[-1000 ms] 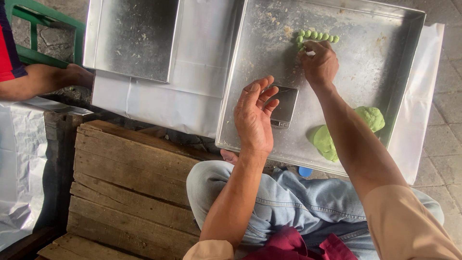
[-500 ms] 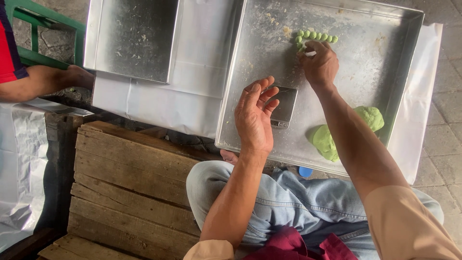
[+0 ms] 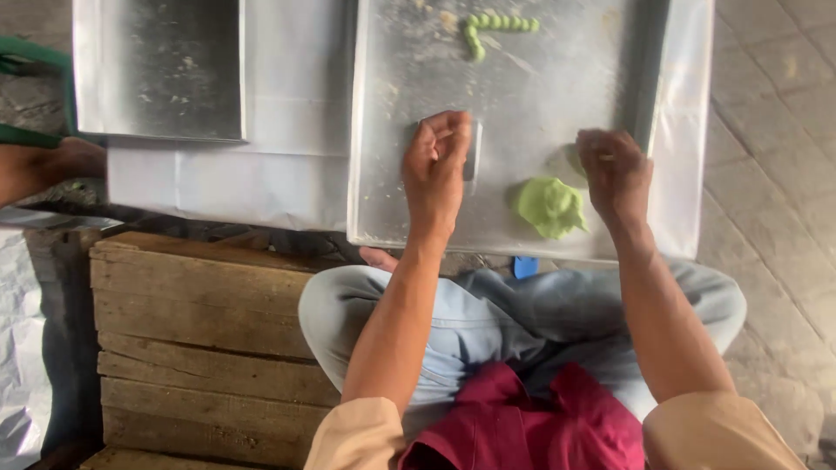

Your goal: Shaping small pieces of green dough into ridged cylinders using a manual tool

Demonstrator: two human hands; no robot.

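A large metal tray (image 3: 566, 78) lies in front of my knees. A row of several small green dough balls (image 3: 496, 24) sits at its far side. A green dough lump (image 3: 549, 206) rests near the tray's front edge. My right hand (image 3: 614, 170) is just right of the lump, its fingers pinched on a small green dough piece (image 3: 573, 162). My left hand (image 3: 435, 170) is curled over a small flat metal scraper (image 3: 471, 155) in the middle of the tray; most of the scraper is hidden.
A second metal tray (image 3: 157, 70) lies at the far left on a white sheet (image 3: 287, 174). Another person's arm (image 3: 43, 165) reaches in from the left. A wooden pallet (image 3: 200, 348) is at my left, paved floor (image 3: 775, 174) at my right.
My right hand came back from the small dough balls to the lump near the tray's front edge. My left hand dropped from hovering and closed over the scraper.
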